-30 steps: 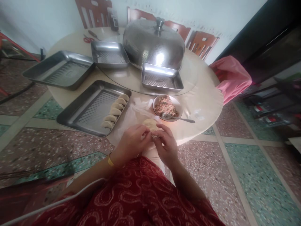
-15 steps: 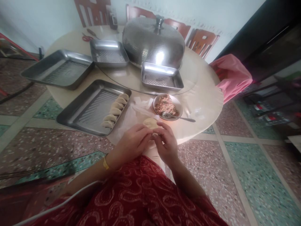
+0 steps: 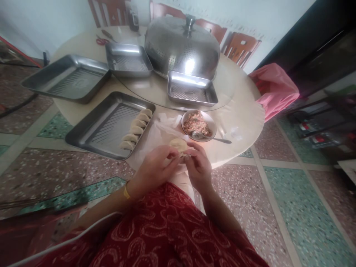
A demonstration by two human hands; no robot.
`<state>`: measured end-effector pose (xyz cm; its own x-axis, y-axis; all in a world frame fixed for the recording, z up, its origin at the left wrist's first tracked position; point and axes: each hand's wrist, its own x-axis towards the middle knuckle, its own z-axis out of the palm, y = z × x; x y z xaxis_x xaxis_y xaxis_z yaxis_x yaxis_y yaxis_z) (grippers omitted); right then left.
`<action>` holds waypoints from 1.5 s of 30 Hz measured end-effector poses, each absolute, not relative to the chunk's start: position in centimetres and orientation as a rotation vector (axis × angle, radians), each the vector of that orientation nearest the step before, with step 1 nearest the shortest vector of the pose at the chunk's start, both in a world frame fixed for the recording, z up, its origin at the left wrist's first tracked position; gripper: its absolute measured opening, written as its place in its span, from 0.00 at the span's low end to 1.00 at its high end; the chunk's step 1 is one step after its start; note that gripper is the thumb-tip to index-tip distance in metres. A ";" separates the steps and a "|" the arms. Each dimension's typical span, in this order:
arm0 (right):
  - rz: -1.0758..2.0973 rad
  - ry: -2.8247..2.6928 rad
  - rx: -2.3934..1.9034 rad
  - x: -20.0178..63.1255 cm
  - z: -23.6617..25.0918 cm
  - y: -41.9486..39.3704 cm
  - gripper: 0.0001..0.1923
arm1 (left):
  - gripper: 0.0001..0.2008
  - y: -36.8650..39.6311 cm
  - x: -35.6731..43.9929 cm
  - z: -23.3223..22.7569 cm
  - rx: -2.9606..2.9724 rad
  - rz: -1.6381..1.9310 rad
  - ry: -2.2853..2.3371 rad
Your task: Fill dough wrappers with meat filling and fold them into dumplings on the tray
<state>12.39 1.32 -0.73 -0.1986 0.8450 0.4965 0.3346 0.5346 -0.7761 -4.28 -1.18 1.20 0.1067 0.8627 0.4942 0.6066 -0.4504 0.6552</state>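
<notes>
shifted since the earlier frame: the right hand (image 3: 199, 168), its thumb and forefinger now nearer each other at the edge of the folded dough (image 3: 183, 156), and more of that pale edge is exposed. the left hand (image 3: 157, 163) pinches the opposite end. fingers of both hands are closed, gripping the piece, which lies between the two sets of fingertips; its underside is hidden by the hands. just beyond the fingers, a round wrapper (image 3: 177, 143) lies flat, its near edge partly covered. beyond and to the right stands a bowl (image 3: 211, 119) of filling (image 3: 195, 124), a spoon (image 3: 221, 141) resting in it, handle over the rim. on the surface (image 3: 241, 118) to the left, a tray (image 3: 96, 129) holds a row of dumplings (image 3: 136, 129) along its right side.
</notes>
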 end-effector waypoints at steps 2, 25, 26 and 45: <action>0.676 -1.737 -0.986 12.4 -0.8 1.4 0.08 | 0.04 -1.1 -4.3 1.1 2.181 1.251 1.459; 0.922 -1.564 -0.946 12.0 -0.6 1.2 0.07 | 0.06 -0.8 -3.6 0.6 2.306 1.403 1.452; 0.919 -1.566 -0.940 12.0 -0.6 1.2 0.08 | 0.04 -0.7 -3.6 0.7 2.314 1.410 1.450; 1.128 -1.496 -0.882 11.9 -0.2 0.8 0.15 | 0.07 -0.8 -3.6 0.8 2.368 1.457 1.435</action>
<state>11.94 0.81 -0.21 -0.2112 0.9333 0.2903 -0.0225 0.2923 -0.9561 -3.62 -0.78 0.79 0.1458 0.7004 0.6987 0.6880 -0.5793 0.4372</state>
